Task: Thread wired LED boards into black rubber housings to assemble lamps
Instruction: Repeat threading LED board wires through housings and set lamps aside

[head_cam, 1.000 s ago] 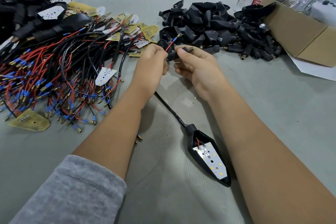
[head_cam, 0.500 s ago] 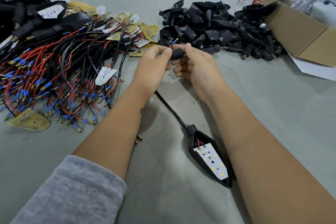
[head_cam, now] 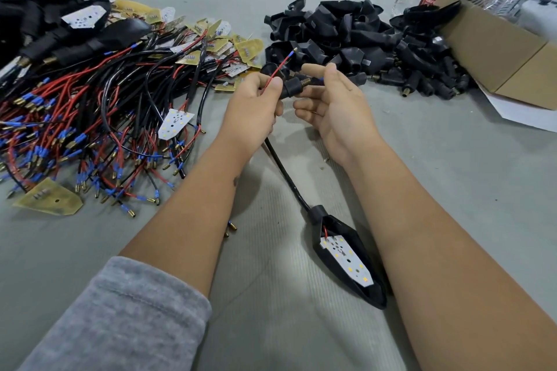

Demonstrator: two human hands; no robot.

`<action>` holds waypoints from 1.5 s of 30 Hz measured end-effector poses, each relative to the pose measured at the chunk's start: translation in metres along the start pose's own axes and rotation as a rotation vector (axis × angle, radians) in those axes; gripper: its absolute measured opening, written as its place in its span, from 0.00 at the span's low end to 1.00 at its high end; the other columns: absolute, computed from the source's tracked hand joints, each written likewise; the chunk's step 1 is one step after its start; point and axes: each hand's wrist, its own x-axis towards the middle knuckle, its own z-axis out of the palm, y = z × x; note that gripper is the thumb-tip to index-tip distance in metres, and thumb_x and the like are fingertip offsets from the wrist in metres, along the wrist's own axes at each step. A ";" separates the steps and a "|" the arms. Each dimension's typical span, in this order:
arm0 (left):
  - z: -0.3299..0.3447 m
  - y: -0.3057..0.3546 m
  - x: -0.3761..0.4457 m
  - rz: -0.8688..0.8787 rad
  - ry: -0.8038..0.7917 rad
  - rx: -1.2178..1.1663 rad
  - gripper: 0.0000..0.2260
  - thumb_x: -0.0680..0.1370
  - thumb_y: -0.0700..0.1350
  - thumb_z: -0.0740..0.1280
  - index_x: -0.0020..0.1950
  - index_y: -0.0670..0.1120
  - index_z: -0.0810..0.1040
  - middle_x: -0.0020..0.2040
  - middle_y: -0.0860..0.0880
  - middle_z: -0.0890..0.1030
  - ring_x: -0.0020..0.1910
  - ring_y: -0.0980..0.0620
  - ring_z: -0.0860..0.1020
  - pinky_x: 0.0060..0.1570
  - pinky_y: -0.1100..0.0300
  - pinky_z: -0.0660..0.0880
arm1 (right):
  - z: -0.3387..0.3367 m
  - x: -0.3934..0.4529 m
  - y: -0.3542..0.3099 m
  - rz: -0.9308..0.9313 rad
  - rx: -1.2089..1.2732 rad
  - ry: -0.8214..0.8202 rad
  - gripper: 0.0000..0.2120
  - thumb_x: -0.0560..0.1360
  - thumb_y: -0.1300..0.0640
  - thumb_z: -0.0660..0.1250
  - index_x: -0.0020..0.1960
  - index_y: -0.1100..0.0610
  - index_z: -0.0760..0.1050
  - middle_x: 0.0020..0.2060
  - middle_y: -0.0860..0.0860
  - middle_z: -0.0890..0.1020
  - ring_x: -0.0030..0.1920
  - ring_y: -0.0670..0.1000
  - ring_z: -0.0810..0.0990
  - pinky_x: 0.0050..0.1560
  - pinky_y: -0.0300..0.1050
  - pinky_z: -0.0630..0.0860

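Item: black rubber stem (head_cam: 291,88) w/ threaded end, held mid-air betw. hands. L hand (head_cam: 251,110) pinches red wire (head_cam: 277,71), now drawn further out vs. earlier. R hand (head_cam: 331,102) fingers curled on stem. Lamp housing (head_cam: 351,256) w/ LED board on table (head_cam: 452,175), unmoved.

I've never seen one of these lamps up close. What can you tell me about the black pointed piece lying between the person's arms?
The black housing looks like matte rubber, a shallow pointed shell lying open side up on the grey table, tip toward the camera. A white LED board with small yellow chips sits in it, and a short red wire shows at its neck. A black cable runs from the neck up to the left hand.
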 end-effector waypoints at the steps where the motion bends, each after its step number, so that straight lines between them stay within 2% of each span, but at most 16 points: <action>1: 0.000 0.000 0.001 -0.003 0.003 0.005 0.07 0.83 0.48 0.58 0.50 0.46 0.71 0.32 0.52 0.73 0.27 0.57 0.66 0.29 0.62 0.64 | 0.000 0.000 0.000 0.004 0.002 -0.009 0.15 0.84 0.52 0.55 0.55 0.58 0.78 0.37 0.53 0.77 0.34 0.49 0.78 0.40 0.42 0.78; 4: -0.001 -0.002 0.002 0.004 0.001 0.017 0.07 0.84 0.48 0.57 0.47 0.49 0.69 0.33 0.52 0.71 0.27 0.58 0.65 0.30 0.62 0.62 | 0.003 -0.002 0.000 -0.003 -0.045 -0.041 0.08 0.81 0.59 0.62 0.55 0.59 0.78 0.38 0.52 0.79 0.35 0.49 0.78 0.43 0.42 0.78; 6: 0.000 -0.002 0.001 0.043 -0.023 -0.004 0.08 0.84 0.47 0.57 0.45 0.50 0.68 0.34 0.51 0.70 0.26 0.60 0.66 0.28 0.65 0.63 | 0.004 -0.002 0.001 -0.021 -0.082 -0.048 0.08 0.81 0.61 0.62 0.57 0.61 0.77 0.38 0.51 0.80 0.36 0.49 0.79 0.45 0.43 0.79; 8: 0.001 -0.001 0.000 0.083 -0.015 -0.028 0.09 0.84 0.45 0.58 0.44 0.51 0.69 0.36 0.51 0.72 0.30 0.60 0.70 0.29 0.66 0.68 | 0.004 -0.003 0.000 -0.025 -0.071 -0.035 0.09 0.82 0.61 0.60 0.55 0.61 0.78 0.39 0.51 0.81 0.35 0.48 0.79 0.45 0.42 0.79; 11: -0.003 -0.001 0.002 0.098 0.065 -0.144 0.09 0.83 0.41 0.60 0.44 0.50 0.73 0.42 0.50 0.77 0.41 0.54 0.75 0.42 0.61 0.75 | 0.003 -0.002 -0.002 -0.007 -0.021 0.016 0.11 0.83 0.60 0.57 0.53 0.60 0.78 0.43 0.55 0.81 0.36 0.49 0.79 0.43 0.40 0.81; 13: -0.008 -0.002 0.005 0.099 0.115 -0.265 0.09 0.82 0.36 0.60 0.47 0.47 0.75 0.42 0.50 0.80 0.40 0.55 0.78 0.46 0.59 0.76 | 0.003 -0.002 -0.002 0.004 0.020 0.051 0.11 0.84 0.60 0.56 0.53 0.61 0.77 0.44 0.57 0.80 0.36 0.49 0.79 0.42 0.39 0.81; 16: -0.014 -0.003 0.008 0.090 0.185 -0.283 0.12 0.80 0.32 0.58 0.52 0.47 0.75 0.37 0.51 0.81 0.33 0.58 0.78 0.41 0.64 0.77 | 0.002 0.000 -0.002 0.020 0.085 0.090 0.11 0.84 0.60 0.55 0.52 0.62 0.75 0.45 0.58 0.80 0.36 0.51 0.79 0.41 0.40 0.81; 19: -0.013 -0.001 0.009 0.048 0.243 -0.201 0.07 0.84 0.43 0.55 0.53 0.53 0.71 0.33 0.54 0.79 0.26 0.60 0.72 0.32 0.68 0.71 | 0.001 0.001 -0.002 0.029 0.111 0.112 0.10 0.84 0.60 0.55 0.53 0.62 0.74 0.43 0.58 0.81 0.36 0.52 0.80 0.39 0.40 0.81; 21: -0.011 -0.001 0.009 0.062 0.269 -0.156 0.08 0.85 0.49 0.51 0.53 0.54 0.69 0.32 0.53 0.77 0.26 0.60 0.71 0.30 0.68 0.69 | 0.001 0.001 -0.001 0.028 0.104 0.115 0.10 0.84 0.60 0.55 0.51 0.61 0.75 0.42 0.58 0.81 0.36 0.51 0.80 0.39 0.40 0.81; 23: -0.012 -0.001 0.007 0.124 0.272 -0.147 0.10 0.85 0.47 0.50 0.53 0.54 0.70 0.32 0.50 0.74 0.26 0.59 0.70 0.29 0.68 0.69 | 0.001 0.002 0.000 0.027 0.097 0.114 0.10 0.84 0.60 0.55 0.50 0.60 0.75 0.42 0.58 0.81 0.35 0.51 0.80 0.38 0.40 0.81; 25: -0.013 -0.002 0.006 0.152 0.241 -0.098 0.11 0.85 0.42 0.53 0.51 0.53 0.74 0.31 0.51 0.72 0.27 0.60 0.69 0.30 0.69 0.68 | 0.000 0.003 0.000 0.027 0.111 0.116 0.10 0.84 0.60 0.55 0.50 0.60 0.75 0.42 0.58 0.81 0.35 0.51 0.80 0.39 0.40 0.81; 30: -0.010 -0.006 0.006 0.141 0.154 0.191 0.10 0.81 0.38 0.61 0.51 0.48 0.81 0.37 0.58 0.77 0.31 0.68 0.73 0.37 0.74 0.68 | -0.004 0.005 0.000 0.037 0.216 0.136 0.13 0.84 0.60 0.54 0.48 0.60 0.75 0.40 0.57 0.81 0.34 0.50 0.81 0.39 0.41 0.80; 32: -0.008 -0.006 0.004 0.145 0.084 0.180 0.10 0.80 0.37 0.62 0.51 0.48 0.82 0.36 0.55 0.79 0.31 0.67 0.74 0.38 0.74 0.70 | -0.005 0.007 0.000 0.044 0.260 0.150 0.14 0.85 0.59 0.53 0.47 0.60 0.75 0.38 0.56 0.81 0.33 0.49 0.81 0.38 0.40 0.80; 36: -0.006 -0.005 0.002 0.147 0.004 0.156 0.12 0.79 0.35 0.63 0.46 0.51 0.81 0.34 0.43 0.76 0.30 0.59 0.73 0.36 0.71 0.71 | -0.006 0.009 0.001 0.051 0.301 0.161 0.13 0.84 0.60 0.54 0.46 0.60 0.75 0.34 0.54 0.82 0.31 0.49 0.81 0.36 0.40 0.80; 40: -0.006 -0.003 0.000 0.152 0.054 0.127 0.14 0.78 0.36 0.63 0.43 0.53 0.82 0.34 0.45 0.76 0.34 0.54 0.72 0.39 0.63 0.72 | -0.007 0.010 0.002 0.059 0.350 0.188 0.13 0.84 0.60 0.55 0.46 0.60 0.75 0.32 0.54 0.82 0.30 0.48 0.81 0.35 0.40 0.80; 45: -0.007 0.001 -0.002 0.144 0.075 0.135 0.14 0.77 0.36 0.63 0.41 0.54 0.81 0.34 0.47 0.75 0.32 0.57 0.70 0.34 0.68 0.69 | -0.007 0.011 0.002 0.059 0.347 0.196 0.12 0.84 0.60 0.55 0.47 0.59 0.75 0.35 0.55 0.82 0.31 0.48 0.81 0.35 0.40 0.80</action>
